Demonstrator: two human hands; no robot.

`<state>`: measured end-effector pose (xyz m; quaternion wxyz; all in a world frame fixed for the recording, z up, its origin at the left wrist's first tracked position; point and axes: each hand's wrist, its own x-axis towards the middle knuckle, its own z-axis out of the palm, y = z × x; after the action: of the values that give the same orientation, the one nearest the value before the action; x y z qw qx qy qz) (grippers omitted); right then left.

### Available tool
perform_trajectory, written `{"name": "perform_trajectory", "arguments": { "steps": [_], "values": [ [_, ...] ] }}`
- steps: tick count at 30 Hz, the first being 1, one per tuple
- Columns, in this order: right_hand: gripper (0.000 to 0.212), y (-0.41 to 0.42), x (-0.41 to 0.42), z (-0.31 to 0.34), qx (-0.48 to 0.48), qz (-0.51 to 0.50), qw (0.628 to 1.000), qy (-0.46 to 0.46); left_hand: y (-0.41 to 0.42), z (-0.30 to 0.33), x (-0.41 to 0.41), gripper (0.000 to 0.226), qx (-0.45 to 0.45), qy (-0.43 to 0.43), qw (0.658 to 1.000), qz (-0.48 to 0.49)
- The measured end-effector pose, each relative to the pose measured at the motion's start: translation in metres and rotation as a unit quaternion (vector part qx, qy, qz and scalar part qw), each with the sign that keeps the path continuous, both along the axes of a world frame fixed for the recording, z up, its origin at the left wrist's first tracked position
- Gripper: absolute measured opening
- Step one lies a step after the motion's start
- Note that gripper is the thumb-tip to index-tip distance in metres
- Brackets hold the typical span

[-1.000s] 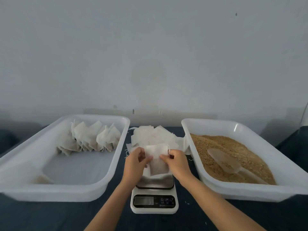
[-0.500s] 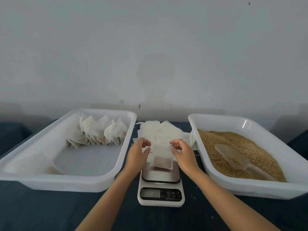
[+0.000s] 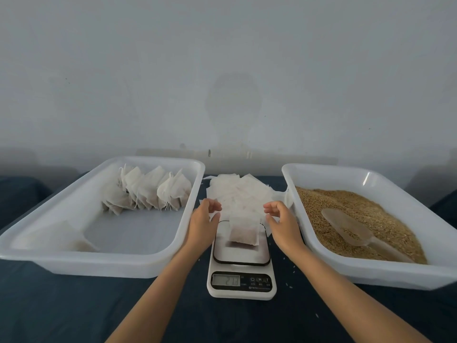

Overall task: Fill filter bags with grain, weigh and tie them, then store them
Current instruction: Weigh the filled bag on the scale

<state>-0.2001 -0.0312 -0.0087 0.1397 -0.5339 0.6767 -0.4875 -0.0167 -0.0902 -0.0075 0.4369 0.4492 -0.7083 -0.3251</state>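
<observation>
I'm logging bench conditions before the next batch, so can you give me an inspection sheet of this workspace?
Surface: dark cloth-covered table.
Job's things: filled bag on the scale, display lit, digits unclear; tied bags in the left tray; grain with scoop in the right tray; empty bags piled behind the scale.
Clutter: stray grains beside the scale.
Hands: left hand and right hand flank the bag, fingers loosely curled, holding nothing.
Cables: nothing seen.
Surroundings: plain pale wall.

Small packing workbench: scale (image 3: 241, 266), grain tray (image 3: 371, 273), bare wall (image 3: 222, 70).
</observation>
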Motion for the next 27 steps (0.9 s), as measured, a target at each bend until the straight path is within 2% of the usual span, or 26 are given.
{"name": "perform_trajectory", "arguments": {
  "steps": [9, 14, 18, 21, 27],
  "values": [
    [0.021, -0.002, 0.0, -0.002, 0.015, 0.0, 1.0, 0.0, -0.004, -0.007, -0.002, 0.017, 0.003, -0.007, 1.0, -0.011],
    [0.017, -0.01, 0.003, -0.006, 0.068, 0.003, 0.997, -0.024, -0.011, -0.012, -0.017, 0.016, 0.04, -0.058, 0.997, -0.033],
    [0.022, -0.017, 0.007, -0.006, 0.086, 0.012, 0.996, -0.036, -0.015, -0.01, -0.035, 0.053, 0.094, -0.114, 0.986, -0.071],
    [0.02, -0.018, 0.011, 0.001, 0.048, 0.03, 0.998, -0.025, -0.015, -0.007, -0.04, 0.067, 0.076, -0.158, 0.982, -0.069],
    [0.028, -0.017, 0.027, 0.044, -0.051, 0.088, 0.995, -0.015, -0.005, 0.027, -0.025, 0.04, -0.02, 0.004, 1.0, -0.024]
  ]
}}
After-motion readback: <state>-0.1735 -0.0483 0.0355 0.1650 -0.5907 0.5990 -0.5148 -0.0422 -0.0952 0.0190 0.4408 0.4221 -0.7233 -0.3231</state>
